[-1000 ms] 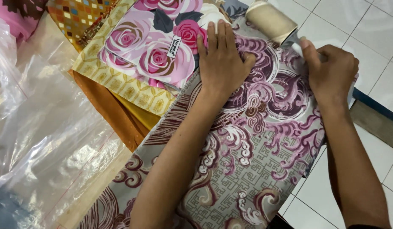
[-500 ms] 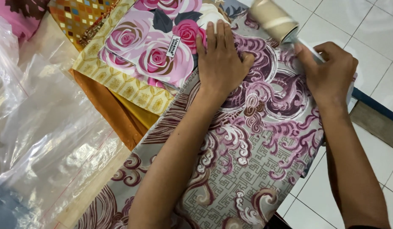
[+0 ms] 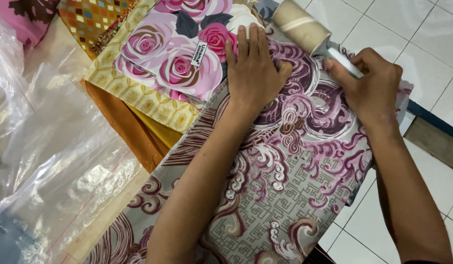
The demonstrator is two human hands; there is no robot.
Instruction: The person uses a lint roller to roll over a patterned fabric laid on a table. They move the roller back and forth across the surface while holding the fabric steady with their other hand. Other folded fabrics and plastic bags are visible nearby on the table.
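A grey cloth with purple and maroon swirls (image 3: 295, 195) lies spread in front of me. My left hand (image 3: 253, 73) presses flat on its upper part, fingers together and pointing away. My right hand (image 3: 373, 85) is closed around the white handle of a lint roller (image 3: 301, 24), whose beige drum rests at the cloth's far edge, to the right of my left hand's fingertips.
A folded cloth with pink roses (image 3: 180, 54) lies on a yellow patterned one (image 3: 138, 95) and an orange one (image 3: 124, 127) at the left. Clear plastic bags (image 3: 55, 161) cover the near left. White floor tiles (image 3: 432, 44) show at the right.
My right hand has slid down and right along the cloth, drawing the lint roller out from the far edge so its drum shows fully. The left hand has stayed in place.
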